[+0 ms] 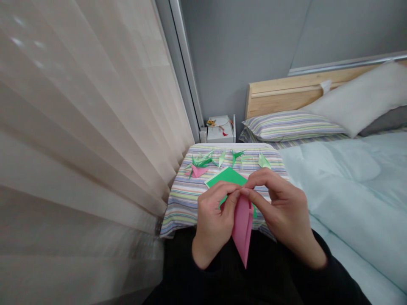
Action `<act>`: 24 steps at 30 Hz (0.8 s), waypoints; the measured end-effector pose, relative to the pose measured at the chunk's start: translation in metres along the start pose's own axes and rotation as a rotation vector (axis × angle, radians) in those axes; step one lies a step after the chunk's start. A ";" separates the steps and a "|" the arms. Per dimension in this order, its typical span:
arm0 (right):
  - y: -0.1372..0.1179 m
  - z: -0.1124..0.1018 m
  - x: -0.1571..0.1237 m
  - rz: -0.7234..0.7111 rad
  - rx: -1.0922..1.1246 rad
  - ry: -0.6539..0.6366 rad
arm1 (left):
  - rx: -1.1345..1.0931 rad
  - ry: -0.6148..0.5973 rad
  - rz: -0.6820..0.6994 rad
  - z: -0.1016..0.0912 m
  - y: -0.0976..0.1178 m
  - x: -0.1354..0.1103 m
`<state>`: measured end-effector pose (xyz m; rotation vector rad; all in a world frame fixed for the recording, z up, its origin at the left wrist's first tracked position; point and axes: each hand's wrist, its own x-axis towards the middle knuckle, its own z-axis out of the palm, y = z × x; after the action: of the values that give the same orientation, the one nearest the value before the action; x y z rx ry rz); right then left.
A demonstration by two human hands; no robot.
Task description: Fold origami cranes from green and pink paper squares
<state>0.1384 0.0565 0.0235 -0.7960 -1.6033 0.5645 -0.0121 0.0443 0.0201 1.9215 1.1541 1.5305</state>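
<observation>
A sheet of pink origami paper [243, 231], folded into a narrow pointed shape, hangs tip-down between my hands. Thumb and fingers of my left hand [218, 214] pinch its upper edge. My right hand [280, 207] pinches the same top edge, its fingertips meeting those of the left. Behind them, green origami paper [227, 176] with a pale border lies on the striped cloth [182, 203], partly covered by my hands. Farther back on the cloth are a pink folded crane [199, 171], a dark green folded crane [237, 156] and several paler green folded pieces.
Pleated curtains [104, 127] hang close on the left. A bed with a pale blue quilt [346, 178] stands on the right, with a striped pillow [292, 126] by the wooden headboard [276, 99]. Beyond the table is a small white cabinet [218, 134] with small items on top.
</observation>
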 end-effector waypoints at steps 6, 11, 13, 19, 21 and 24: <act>0.005 0.003 -0.001 0.000 0.017 0.041 | 0.011 0.017 0.047 0.001 -0.002 0.001; 0.006 0.003 -0.001 -0.017 0.004 0.030 | 0.028 0.013 0.075 0.001 -0.003 0.000; 0.006 0.002 -0.001 -0.016 0.005 0.029 | 0.032 0.014 0.085 0.001 -0.002 0.001; 0.008 0.003 -0.001 -0.011 0.012 0.031 | 0.031 0.016 0.097 0.001 -0.002 0.001; 0.008 0.004 -0.001 -0.010 0.015 0.033 | 0.029 0.011 0.095 0.001 -0.002 0.002; 0.009 0.004 0.000 -0.008 0.016 0.037 | 0.030 0.005 0.088 0.001 -0.003 0.002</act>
<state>0.1361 0.0620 0.0162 -0.7841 -1.5653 0.5532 -0.0123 0.0475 0.0185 2.0138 1.1136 1.5727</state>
